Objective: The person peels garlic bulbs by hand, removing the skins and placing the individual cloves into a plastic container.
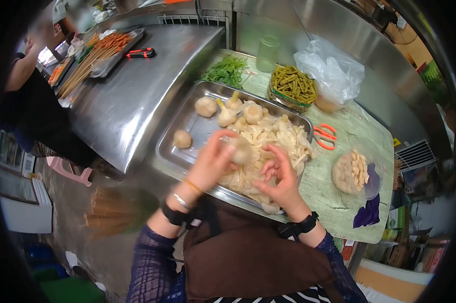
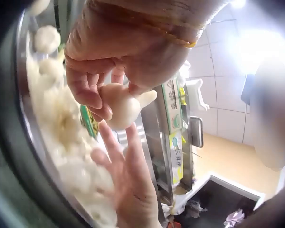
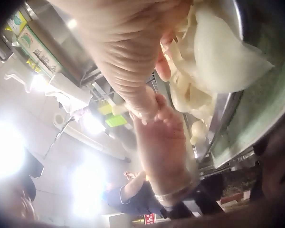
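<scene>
My left hand [image 1: 210, 164] grips a whole garlic bulb [image 2: 121, 107] with a short stem, its fingers and thumb round it. Close beside it is my right hand [image 1: 283, 179], fingers loosely bent and nothing seen between them; in the left wrist view the right hand [image 2: 135, 190] reaches toward the bulb's underside. Both hands are over a steel tray [image 1: 162, 151], whose right half is heaped with pale garlic skins [image 1: 283, 136]. Several unpeeled bulbs [image 1: 206, 106] lie along its far side, and a single bulb [image 1: 182, 139] sits at the left.
Right of the tray are orange-handled scissors [image 1: 325, 136] and a clear tub [image 1: 357, 174] of peeled cloves. Behind it stand cut green beans [image 1: 293, 86], a plastic bag [image 1: 331, 68], a glass jar [image 1: 268, 53] and green herbs [image 1: 225, 71]. Another person [image 1: 36, 101] stands at far left.
</scene>
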